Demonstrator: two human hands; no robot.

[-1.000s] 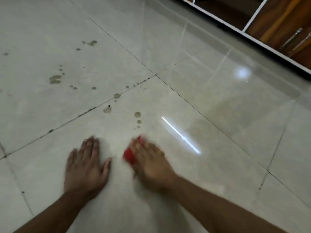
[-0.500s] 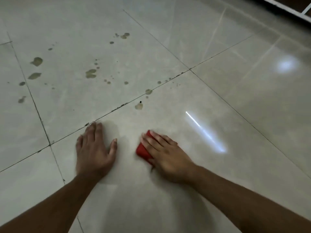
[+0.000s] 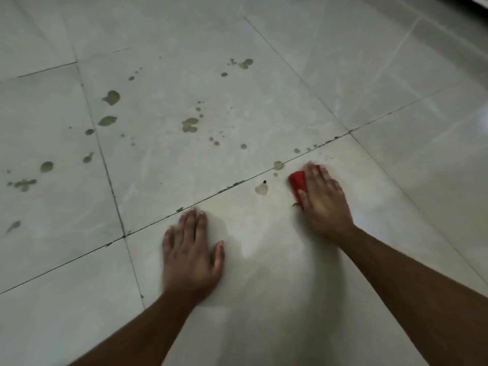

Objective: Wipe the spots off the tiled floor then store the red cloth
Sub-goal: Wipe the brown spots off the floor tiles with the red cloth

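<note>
Nearest to the person, the left hand [image 3: 191, 256] lies flat on the tiled floor [image 3: 277, 299] with its fingers spread and straight, holding nothing and only giving support. A little farther and to the right, the right hand [image 3: 323, 199] presses the red cloth [image 3: 298, 182] onto the tile with mostly straight fingers; the cloth shows only at the hand's left edge. The closest spot [image 3: 261, 189] lies just to the left of the cloth, so the right hand is nearer to it, and beyond the grout line [image 3: 237, 184] many more spots [image 3: 189, 124] spread far to the left.
</note>
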